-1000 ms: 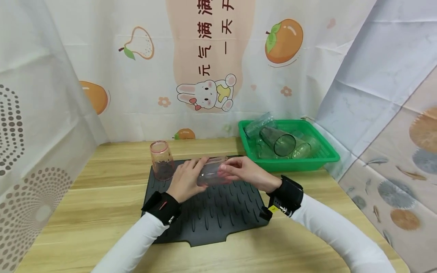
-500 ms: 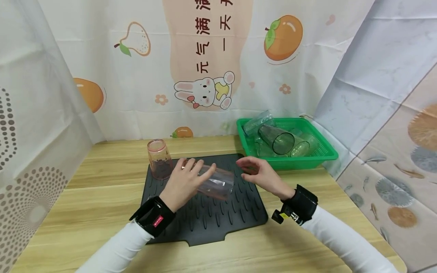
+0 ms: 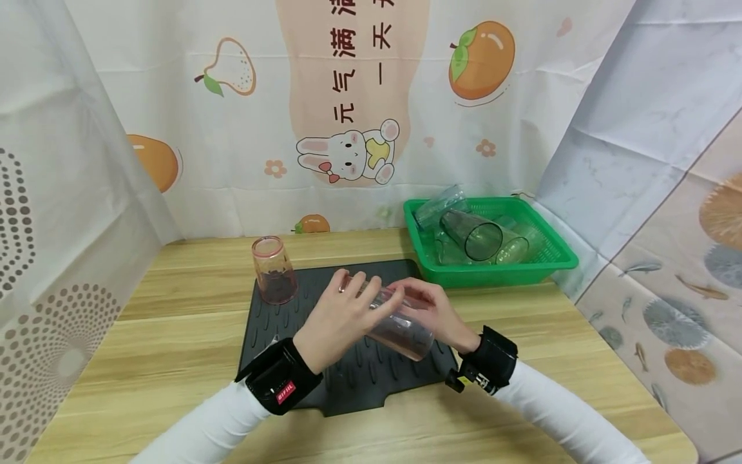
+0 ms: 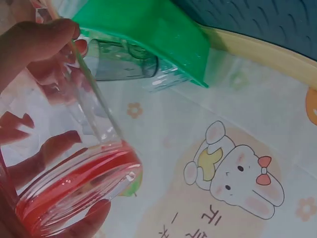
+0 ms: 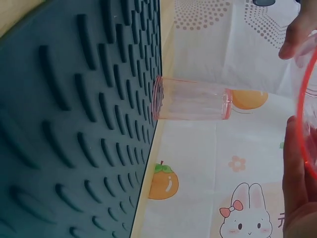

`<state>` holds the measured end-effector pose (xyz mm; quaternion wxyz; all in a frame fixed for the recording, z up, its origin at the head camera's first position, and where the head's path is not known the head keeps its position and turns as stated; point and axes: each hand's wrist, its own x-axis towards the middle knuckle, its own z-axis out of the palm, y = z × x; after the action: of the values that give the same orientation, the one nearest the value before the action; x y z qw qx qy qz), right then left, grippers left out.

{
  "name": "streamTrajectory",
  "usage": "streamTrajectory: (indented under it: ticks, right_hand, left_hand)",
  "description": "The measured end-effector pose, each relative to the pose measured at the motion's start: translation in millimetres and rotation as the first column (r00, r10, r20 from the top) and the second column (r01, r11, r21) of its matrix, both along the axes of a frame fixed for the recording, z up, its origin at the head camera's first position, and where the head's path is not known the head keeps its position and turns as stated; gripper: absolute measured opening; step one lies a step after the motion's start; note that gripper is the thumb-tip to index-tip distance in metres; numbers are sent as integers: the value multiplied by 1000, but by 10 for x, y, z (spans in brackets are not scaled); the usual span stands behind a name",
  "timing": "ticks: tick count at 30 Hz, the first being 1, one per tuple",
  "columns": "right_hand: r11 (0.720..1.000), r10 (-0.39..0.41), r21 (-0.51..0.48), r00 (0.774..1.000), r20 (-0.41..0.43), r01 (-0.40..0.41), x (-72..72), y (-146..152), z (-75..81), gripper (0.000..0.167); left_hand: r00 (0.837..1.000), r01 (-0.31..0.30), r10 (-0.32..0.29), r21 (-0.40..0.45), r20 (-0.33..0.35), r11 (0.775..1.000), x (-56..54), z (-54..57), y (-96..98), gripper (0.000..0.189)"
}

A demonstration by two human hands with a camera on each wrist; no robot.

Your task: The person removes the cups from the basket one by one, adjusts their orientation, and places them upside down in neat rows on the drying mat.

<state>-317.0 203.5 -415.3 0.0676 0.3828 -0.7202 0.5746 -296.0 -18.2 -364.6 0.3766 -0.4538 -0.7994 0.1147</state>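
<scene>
A clear pinkish drinking glass [image 3: 408, 336] is held tilted above a black ridged mat [image 3: 353, 393], one end angled down to the right. My left hand [image 3: 344, 319] grips it near its upper left end; in the left wrist view the thumb and fingers wrap the glass [image 4: 99, 114] by its thick base. My right hand [image 3: 437, 316] holds the right side, its fingers partly hidden behind the glass. In the right wrist view the reddish rim shows beside the fingers. A second pink glass [image 3: 275, 277] stands upside down on the mat's back left corner.
A green basket [image 3: 493, 277] stands at the back right of the wooden table [image 3: 139, 361], holding several glasses, among them a grey one [image 3: 464, 235] lying on its side. A printed curtain [image 3: 243, 148] hangs behind, with more sheets at both sides.
Half a second ago my right hand was apart from the glass; now it holds it again. The glass has shifted right and tilts more steeply, my left hand moving with it.
</scene>
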Motion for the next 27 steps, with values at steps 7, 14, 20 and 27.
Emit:
streamTrajectory:
  ticks: [7, 14, 20, 27]
  right_hand:
    - [999, 18, -42, 999, -28, -19, 48, 35, -5, 24]
    - [998, 19, -58, 999, -25, -20, 11, 123, -63, 24]
    - [992, -9, -127, 999, -50, 3, 25, 139, -70, 21]
    - [988, -60, -145, 995, -74, 49, 60, 24, -96, 23]
  left_hand:
    - [966, 62, -89, 118, 241, 991, 18, 11, -45, 94]
    - [526, -30, -537, 645, 659, 763, -75, 30, -268, 99]
    - [-82, -214, -882, 856, 465, 471, -452, -435, -526, 70]
    - [-302, -357, -914, 857, 269, 371, -363, -643, -351, 85]
